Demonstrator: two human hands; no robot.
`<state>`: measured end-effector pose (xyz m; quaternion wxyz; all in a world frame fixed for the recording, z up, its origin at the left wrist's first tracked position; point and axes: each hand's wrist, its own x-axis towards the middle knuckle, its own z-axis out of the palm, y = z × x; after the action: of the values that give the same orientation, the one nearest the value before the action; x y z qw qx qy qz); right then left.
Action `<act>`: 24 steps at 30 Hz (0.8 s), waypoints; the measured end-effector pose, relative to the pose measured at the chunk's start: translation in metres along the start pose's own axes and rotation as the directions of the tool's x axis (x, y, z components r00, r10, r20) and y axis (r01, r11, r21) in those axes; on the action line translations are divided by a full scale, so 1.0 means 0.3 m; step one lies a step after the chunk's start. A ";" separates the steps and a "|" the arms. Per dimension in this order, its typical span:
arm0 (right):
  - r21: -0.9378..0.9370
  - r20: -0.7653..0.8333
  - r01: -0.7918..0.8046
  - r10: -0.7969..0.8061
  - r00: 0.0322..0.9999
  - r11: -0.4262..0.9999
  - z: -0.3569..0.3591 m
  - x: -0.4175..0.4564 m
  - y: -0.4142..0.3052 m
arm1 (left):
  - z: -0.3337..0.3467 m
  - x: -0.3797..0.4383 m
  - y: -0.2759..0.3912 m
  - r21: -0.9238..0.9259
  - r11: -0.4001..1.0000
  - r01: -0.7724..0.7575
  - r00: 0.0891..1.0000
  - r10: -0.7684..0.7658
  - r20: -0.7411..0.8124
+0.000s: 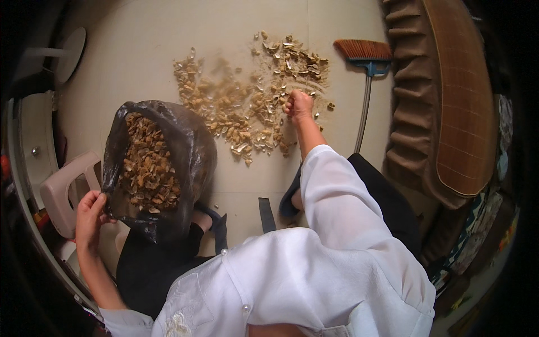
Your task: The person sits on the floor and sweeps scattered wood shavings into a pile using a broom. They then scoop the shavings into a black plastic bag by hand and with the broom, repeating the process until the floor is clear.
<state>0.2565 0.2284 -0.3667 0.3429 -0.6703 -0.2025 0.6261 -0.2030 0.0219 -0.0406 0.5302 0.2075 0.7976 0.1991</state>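
Note:
At the lower left, my left hand [92, 215] pinches the rim of a dark plastic bag [196, 147]. The bag's mouth gapes, and many peanut shells [151, 168] show inside. My right hand [300, 105] is over the floor, its fingers curled above scattered peanut shells [240, 135]; whether anything is inside them cannot be seen. A darker heap of shells and crumbs [299, 61] lies just beyond that hand. Fine dust streaks the floor around it.
A broom [370, 59] with orange bristles and a blue head lies at the right, beside a brown pleated cover [410, 105] under a woven mat [463, 101]. At the left stand a pink plastic stool [50, 193] and a white round base [72, 54]. My slippered feet are near the bag.

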 end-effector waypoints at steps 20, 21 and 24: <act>0.542 0.796 -0.607 -0.123 0.593 0.581 0.162 -1.296 -0.418 | 0.371 -0.444 0.234 -0.559 0.688 -0.463 0.771 0.624 0.129; 0.538 0.809 -0.629 -0.132 0.573 0.561 0.135 -1.329 -0.421 | 0.408 -0.462 0.226 -0.582 0.687 -0.435 0.775 0.615 0.147; 0.508 0.837 -0.651 -0.146 0.527 0.564 0.096 -1.391 -0.447 | 0.482 -0.474 0.187 -0.587 0.700 -0.408 0.788 0.594 0.161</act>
<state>0.1935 0.0334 0.0218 0.3551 -0.1055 0.0749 0.9258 -0.0120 0.0058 0.0462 0.6184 0.2987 0.5200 0.5079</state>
